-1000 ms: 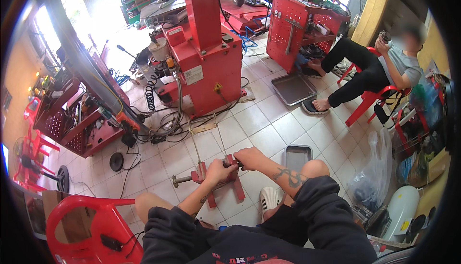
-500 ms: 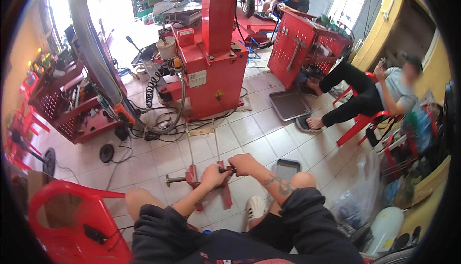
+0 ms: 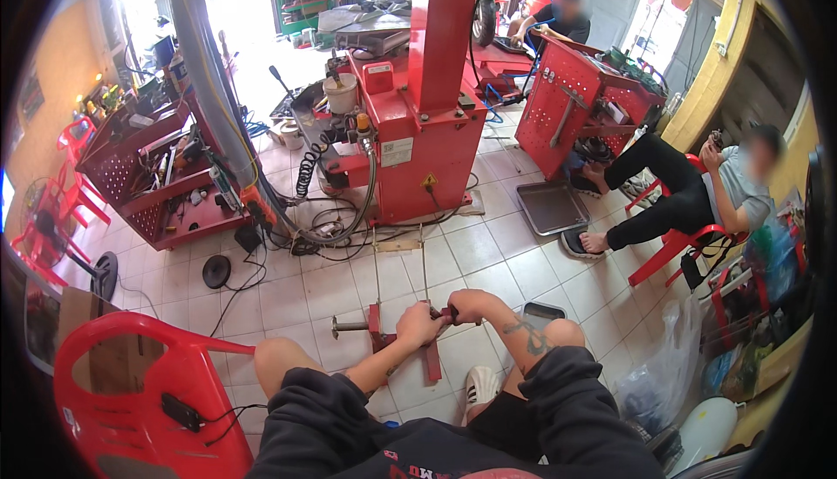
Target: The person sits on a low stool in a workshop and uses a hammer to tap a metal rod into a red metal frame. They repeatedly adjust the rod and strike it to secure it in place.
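Observation:
A red metal stand [image 3: 431, 362] is on the floor between my knees, with a round steel shaft [image 3: 350, 326] sticking out to its left. Over the top of the stand, my left hand [image 3: 419, 326] is closed, its fingers curled around a part they mostly cover. My right hand [image 3: 472, 305] is closed just beside it, wrapped at the right end of the same spot. Between the two hands shows a small dark part [image 3: 448, 314], too covered to name. Two thin rods or cords [image 3: 425, 270] run from the stand toward a wooden strip [image 3: 398, 245] on the tiles.
Ahead stands a red lift column [image 3: 405, 156] with hoses and cables at its base. A red tool cart [image 3: 144, 191] is at left, another cart [image 3: 558, 113] at right. One person sits right, another works behind. A tray [image 3: 553, 209], red chair [image 3: 105, 392] and plastic bag [image 3: 658, 357] are nearby.
The whole view has swung slightly, so the scene sits farther right and a little lower. Both hands stay closed at the stand. My right forearm now covers more of the small tray behind it.

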A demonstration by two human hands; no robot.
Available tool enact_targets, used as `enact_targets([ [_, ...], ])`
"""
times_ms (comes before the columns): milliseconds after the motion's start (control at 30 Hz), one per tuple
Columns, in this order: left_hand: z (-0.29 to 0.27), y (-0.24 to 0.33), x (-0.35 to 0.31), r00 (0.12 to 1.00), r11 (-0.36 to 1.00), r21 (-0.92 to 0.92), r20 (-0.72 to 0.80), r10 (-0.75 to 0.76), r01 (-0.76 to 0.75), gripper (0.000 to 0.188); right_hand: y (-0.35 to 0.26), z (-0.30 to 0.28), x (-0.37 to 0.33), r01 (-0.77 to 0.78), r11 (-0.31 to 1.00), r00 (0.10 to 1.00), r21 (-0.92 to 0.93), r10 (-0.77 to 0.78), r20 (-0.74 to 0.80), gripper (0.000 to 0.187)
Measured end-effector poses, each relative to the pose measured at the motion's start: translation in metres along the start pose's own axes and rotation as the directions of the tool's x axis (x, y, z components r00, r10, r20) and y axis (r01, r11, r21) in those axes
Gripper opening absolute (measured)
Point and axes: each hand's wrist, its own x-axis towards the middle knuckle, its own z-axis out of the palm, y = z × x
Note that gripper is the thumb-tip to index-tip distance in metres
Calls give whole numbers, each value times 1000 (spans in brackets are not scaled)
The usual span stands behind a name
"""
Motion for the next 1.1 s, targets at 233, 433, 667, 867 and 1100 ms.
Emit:
enact_targets([
  [233,7,-13,6,1000,996,-91,4,17,-16,49,-28,-11,-10,-63,979,998,-192,58,-31,28],
  [433,-2,-2,-2,1000,999,-44,5,-29,29,42,-31,-14,-8,-155,982,985,-104,162,64,19],
  [667,6,-6,5,998,992,-112,-25,58,-61,39,-15,0,4,-105,980,994,-170,98,-50,20],
  [867,-3,12,-3,991,992,-5,-45,123,-124,43,-1,9,14,-86,972,993,-219,66,-101,30],
  [1100,3,2,-4,983,977,-128,-82,162,-171,33,-14,-2,10,-73,944,996,-321,51,-77,37],
])
